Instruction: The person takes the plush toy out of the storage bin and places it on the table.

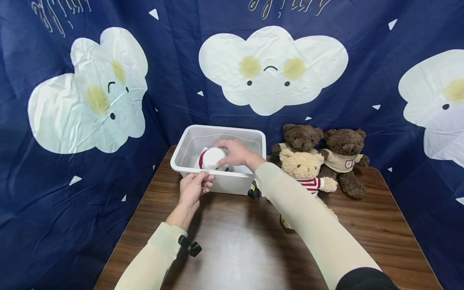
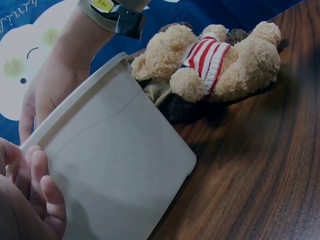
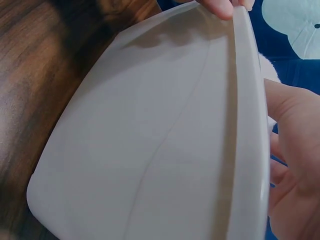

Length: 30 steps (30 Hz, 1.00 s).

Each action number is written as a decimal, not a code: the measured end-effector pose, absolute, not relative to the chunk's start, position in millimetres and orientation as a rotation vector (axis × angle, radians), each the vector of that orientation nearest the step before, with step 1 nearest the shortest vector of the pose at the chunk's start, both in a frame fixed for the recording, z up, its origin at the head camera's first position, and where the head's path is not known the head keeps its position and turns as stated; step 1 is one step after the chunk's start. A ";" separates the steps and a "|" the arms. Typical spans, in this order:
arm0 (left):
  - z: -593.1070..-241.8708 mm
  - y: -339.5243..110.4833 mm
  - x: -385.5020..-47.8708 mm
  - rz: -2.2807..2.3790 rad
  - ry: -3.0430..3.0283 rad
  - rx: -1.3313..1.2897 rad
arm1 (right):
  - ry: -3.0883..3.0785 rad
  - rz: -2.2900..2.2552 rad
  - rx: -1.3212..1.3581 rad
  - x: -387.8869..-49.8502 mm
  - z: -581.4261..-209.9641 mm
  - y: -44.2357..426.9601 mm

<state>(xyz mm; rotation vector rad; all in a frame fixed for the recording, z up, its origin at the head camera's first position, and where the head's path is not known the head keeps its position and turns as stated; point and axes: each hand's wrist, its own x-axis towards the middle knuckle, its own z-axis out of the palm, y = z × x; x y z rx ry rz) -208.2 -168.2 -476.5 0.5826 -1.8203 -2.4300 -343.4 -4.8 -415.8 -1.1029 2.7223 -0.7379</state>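
Note:
A white plush toy [image 1: 212, 158] with a red band lies inside a light grey plastic bin [image 1: 230, 184]. My right hand [image 1: 236, 152] reaches over the near rim and holds the toy, fingers and thumb around it. At the bin's near left side, my left hand [image 1: 193, 186] pinches the rim. The left wrist view shows the curled fingers [image 2: 40, 167] of that hand by the bin's outer wall [image 2: 115, 145]. In the right wrist view the rim hides most of the plush, and my right hand [image 3: 297, 150] is behind it.
Right of the bin, a cream teddy bear [image 1: 301, 166] in a red-striped top leans before two dark brown bears [image 1: 302, 137], [image 1: 344, 143]. All stand on a brown wooden table [image 1: 369, 225]. A dark blue cloud-patterned cloth [image 1: 174, 80] hangs behind.

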 end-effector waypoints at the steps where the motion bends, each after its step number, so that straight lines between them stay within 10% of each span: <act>1: -476.6 -168.0 -208.2 -2.429 -1.820 0.582 | 2.730 -0.746 -1.096 -343.4 -416.3 -4.2; 30: -476.7 -166.7 -208.6 -2.429 -1.800 0.592 | 2.803 -1.188 -1.129 -320.7 -371.3 37.3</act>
